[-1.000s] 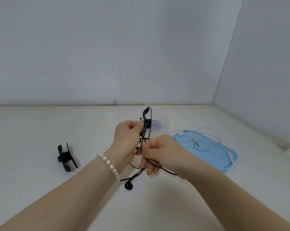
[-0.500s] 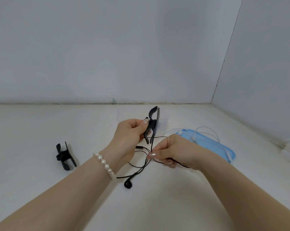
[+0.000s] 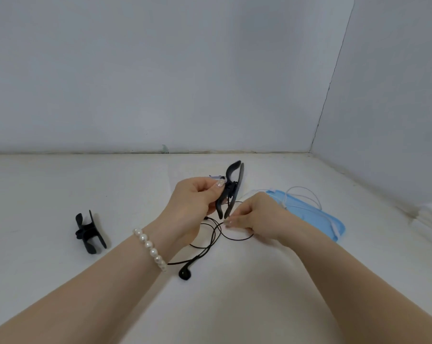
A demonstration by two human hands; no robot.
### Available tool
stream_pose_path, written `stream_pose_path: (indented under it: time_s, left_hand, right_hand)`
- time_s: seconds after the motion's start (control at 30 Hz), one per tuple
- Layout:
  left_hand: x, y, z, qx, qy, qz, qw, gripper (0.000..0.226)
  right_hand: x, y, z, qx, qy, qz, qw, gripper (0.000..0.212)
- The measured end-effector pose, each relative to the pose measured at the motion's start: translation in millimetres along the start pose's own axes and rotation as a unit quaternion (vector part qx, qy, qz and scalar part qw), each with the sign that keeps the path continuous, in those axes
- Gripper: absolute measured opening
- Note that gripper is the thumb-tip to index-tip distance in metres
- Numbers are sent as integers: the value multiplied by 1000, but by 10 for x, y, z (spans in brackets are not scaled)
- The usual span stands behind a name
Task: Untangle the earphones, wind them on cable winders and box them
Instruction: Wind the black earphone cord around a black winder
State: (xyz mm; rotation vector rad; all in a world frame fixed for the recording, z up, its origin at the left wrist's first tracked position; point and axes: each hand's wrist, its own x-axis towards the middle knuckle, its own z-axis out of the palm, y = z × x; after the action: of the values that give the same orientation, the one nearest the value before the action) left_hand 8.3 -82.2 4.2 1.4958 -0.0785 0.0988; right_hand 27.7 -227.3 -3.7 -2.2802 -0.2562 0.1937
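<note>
Black plastic is what I am gripping in my left hand [image 3: 196, 202], just above the middle of the frame: a cable winder [image 3: 231, 188] whose long axis is running nearly upright, tilted a little toward the upper right, with its forked lower ends pointing down at my right hand [image 3: 257, 217]. My left fingers [image 3: 218, 184] are curling round its narrow waist, thumb and forefinger pinching it. My right fingers [image 3: 231, 222] are pinching the black earphone cable [image 3: 216, 234] just below and slightly right of the winder's lower tips, so the cable is lying almost touching the fork, and I judge that the right hand, the nearer one to the loose cord, is feeding it up into the waist for the next turn. From that pinch the cable is looping down over the tabletop [image 3: 61, 184] toward the lower middle of the frame, where one black earbud [image 3: 185, 274] is resting apart from both hands. I cannot tell how many turns are already sitting on the winder, since my thumb is covering the waist

At the left of the frame a second black winder [image 3: 89, 232] is lying bare on the tabletop, well apart. At the right, a blue lid [image 3: 319, 219] is lying flat behind my right hand, and the white earphones [image 3: 301, 194] are sprawling across it, not wound. A clear box [image 3: 213, 176] is peeking out behind my left hand; what it is holding I cannot tell
</note>
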Motion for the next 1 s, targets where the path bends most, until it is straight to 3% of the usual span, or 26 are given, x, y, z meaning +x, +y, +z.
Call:
stream_pose_path:
  time_s: [0.1, 0.17, 0.3, 0.4, 0.63, 0.77, 0.87, 1.0]
  left_hand:
    - [-23, 1, -12, 53, -64, -23, 996, 23]
    - [-24, 0, -31, 117, -92, -23, 989, 20]
    - [-13, -6, -72, 251, -94, 16, 963, 14]
    - [-8, -14, -82, 273, -89, 28, 958, 15]
    - [15, 5, -117, 313, -70, 36, 946, 15]
    - [60, -34, -123, 380, -12, 60, 923, 15]
    - [104, -69, -129, 348, 35, 59, 935, 16]
    - [116, -70, -116, 160, 57, 8, 986, 20]
  right_hand:
    - [45, 66, -133, -9, 97, 11, 995, 34]
    - [22, 87, -241, 23, 105, 12, 994, 34]
    - [-69, 127, -396, 157, 19, 34, 987, 15]
    - [-70, 147, -443, 234, -46, 57, 970, 14]
    - [-74, 109, -458, 324, -53, 67, 942, 16]
    - [-143, -1, -421, 327, -65, 14, 943, 16]
    - [-236, -139, -294, 282, -130, -62, 949, 18]
    - [-298, -246, -56, 131, -221, -98, 961, 22]
